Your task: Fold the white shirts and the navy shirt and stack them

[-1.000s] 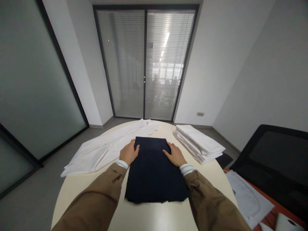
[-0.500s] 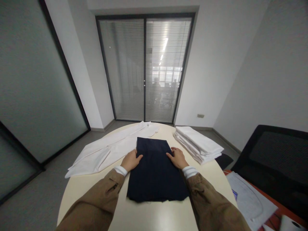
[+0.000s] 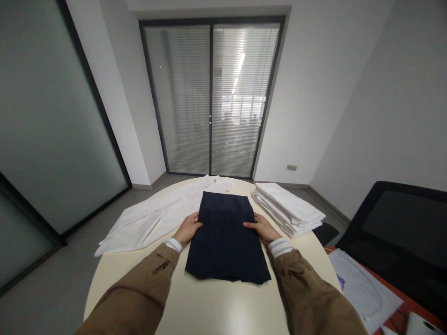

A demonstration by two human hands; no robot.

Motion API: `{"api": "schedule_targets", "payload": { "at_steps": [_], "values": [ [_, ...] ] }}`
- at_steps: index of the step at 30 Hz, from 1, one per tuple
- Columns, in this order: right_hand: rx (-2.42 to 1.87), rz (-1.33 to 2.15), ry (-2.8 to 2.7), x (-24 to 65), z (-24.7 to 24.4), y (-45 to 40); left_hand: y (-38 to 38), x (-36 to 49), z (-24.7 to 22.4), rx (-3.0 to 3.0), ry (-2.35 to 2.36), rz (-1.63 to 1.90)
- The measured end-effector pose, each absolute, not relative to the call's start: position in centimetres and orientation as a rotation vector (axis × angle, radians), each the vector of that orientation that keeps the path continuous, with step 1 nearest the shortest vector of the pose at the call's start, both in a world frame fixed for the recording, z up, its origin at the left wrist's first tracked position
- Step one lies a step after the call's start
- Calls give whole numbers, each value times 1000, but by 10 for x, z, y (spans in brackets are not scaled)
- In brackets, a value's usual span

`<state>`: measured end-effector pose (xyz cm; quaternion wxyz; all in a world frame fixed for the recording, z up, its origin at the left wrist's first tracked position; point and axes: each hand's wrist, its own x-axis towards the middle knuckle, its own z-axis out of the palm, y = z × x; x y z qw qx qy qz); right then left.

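A folded dark navy cloth is between my hands over the near middle of the table. My left hand grips its left edge, thumb on top and fingers tucked beneath. At the right edge my right hand holds it the same way, the thumb lying across the top face. The cloth's far end appears slightly raised, while its near edge hangs low by the tabletop. Whether that near edge touches the table I cannot tell.
On the round cream table, a white garment lies spread at the left. A stack of folded white cloths sits at the right. Beyond the table's right edge are a black mesh chair and a whitish sheet on an orange-red surface.
My fingers have moved under the cloth's side edges. The cloth has shifted slightly away from me and its far end is higher. The white piles have not moved.
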<state>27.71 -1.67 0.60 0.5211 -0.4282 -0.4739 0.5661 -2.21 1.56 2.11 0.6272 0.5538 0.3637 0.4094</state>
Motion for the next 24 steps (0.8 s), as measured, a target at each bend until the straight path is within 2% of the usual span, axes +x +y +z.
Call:
{"api": "schedule_targets", "payload": {
  "at_steps": [4, 14, 24],
  "values": [
    [-996, 1421, -1123, 278, 9, -18, 15, -22, 22, 1220, 853, 995],
    [-1021, 1310, -1143, 281, 6, -13, 25, -24, 11, 1251, 994, 1090],
    [-1059, 1271, -1238, 292, 3, -12, 28, -26, 11, 1179, 744, 1089]
  ]
}}
